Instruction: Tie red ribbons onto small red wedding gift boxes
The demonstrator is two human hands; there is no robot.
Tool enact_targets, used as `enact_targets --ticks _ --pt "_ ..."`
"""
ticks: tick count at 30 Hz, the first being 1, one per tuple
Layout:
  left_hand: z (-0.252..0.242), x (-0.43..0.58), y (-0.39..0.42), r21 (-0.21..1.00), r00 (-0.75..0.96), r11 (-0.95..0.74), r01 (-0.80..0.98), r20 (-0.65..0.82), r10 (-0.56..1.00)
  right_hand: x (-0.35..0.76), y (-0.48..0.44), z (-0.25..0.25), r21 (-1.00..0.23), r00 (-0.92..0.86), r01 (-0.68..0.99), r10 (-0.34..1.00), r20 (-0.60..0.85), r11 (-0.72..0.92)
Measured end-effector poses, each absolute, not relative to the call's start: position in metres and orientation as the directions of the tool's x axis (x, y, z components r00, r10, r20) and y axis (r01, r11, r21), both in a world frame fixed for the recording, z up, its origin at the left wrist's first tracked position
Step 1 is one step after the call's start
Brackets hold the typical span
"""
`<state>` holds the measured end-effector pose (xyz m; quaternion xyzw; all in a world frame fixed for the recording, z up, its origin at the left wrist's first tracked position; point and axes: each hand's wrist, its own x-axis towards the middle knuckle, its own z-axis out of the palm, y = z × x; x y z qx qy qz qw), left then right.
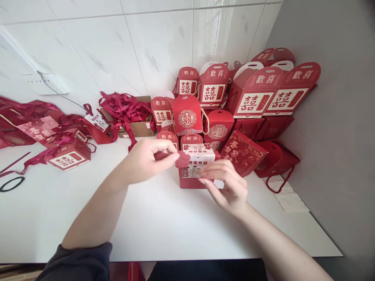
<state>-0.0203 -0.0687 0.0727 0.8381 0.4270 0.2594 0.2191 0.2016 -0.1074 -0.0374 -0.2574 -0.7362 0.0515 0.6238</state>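
A red gift box (191, 183) with a white printed label (202, 159) stands upright on the table, right in front of me. My left hand (155, 159) is at its upper left, thumb and fingertips pinched on a small red paper tag (184, 159) that overlaps the label's left side. At the label's lower right is my right hand (227, 185). Its thumb and index finger are pinched together, and what lies between them, if anything, is too small to make out. The fingers cover the label's right part.
Several red gift boxes (258, 97) are stacked behind and to the right. A cardboard box (142, 128) of dark red ribbons (125, 111) stands left of them. Farther left lie ribboned boxes (68, 158) and a black ring (11, 184). A grey wall (331, 156) bounds the right side.
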Motion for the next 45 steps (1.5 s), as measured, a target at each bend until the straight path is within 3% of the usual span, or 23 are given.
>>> enact_targets --ticks 3,6,20,25,29,32,35,39,42,45 --pt "0.069 -0.004 -0.081 0.540 0.573 -0.589 0.601 0.223 0.789 0.195 -0.115 -0.035 -0.633 -0.083 0.099 0.641 0.763 0.768" --pt "0.067 0.000 -0.084 0.531 0.607 -0.599 0.599 0.185 0.773 0.194 -0.114 -0.036 -0.692 -0.104 0.068 0.695 0.712 0.719" --pt "0.061 0.002 -0.083 0.472 0.689 -0.649 0.597 0.112 0.716 0.193 -0.111 -0.034 -0.659 -0.156 0.085 0.664 0.732 0.747" --pt "0.061 0.000 -0.084 0.432 0.739 -0.696 0.573 0.093 0.667 0.193 -0.110 -0.038 -0.594 -0.159 0.178 0.619 0.769 0.784" --pt "0.062 0.000 -0.085 0.454 0.733 -0.663 0.595 0.030 0.679 0.193 -0.109 -0.041 -0.647 -0.139 0.150 0.664 0.734 0.747" --pt "0.063 0.001 -0.089 0.439 0.729 -0.651 0.619 -0.012 0.685 0.193 -0.109 -0.041 -0.647 -0.200 0.134 0.660 0.724 0.751" --pt "0.064 0.002 -0.093 0.384 0.734 -0.670 0.635 -0.028 0.679 0.194 -0.109 -0.040 -0.568 -0.288 0.163 0.590 0.755 0.807" --pt "0.069 0.000 -0.093 0.453 0.746 -0.684 0.571 0.060 0.663 0.195 -0.110 -0.037 -0.526 -0.309 0.176 0.554 0.773 0.832" --pt "0.068 -0.003 -0.079 0.562 0.737 -0.722 0.404 0.267 0.621 0.199 -0.108 -0.036 -0.522 -0.250 0.214 0.563 0.788 0.826" --pt "0.057 -0.004 -0.057 0.579 0.694 -0.782 0.232 0.464 0.550 0.205 -0.103 -0.036 -0.482 -0.176 0.315 0.549 0.817 0.818"
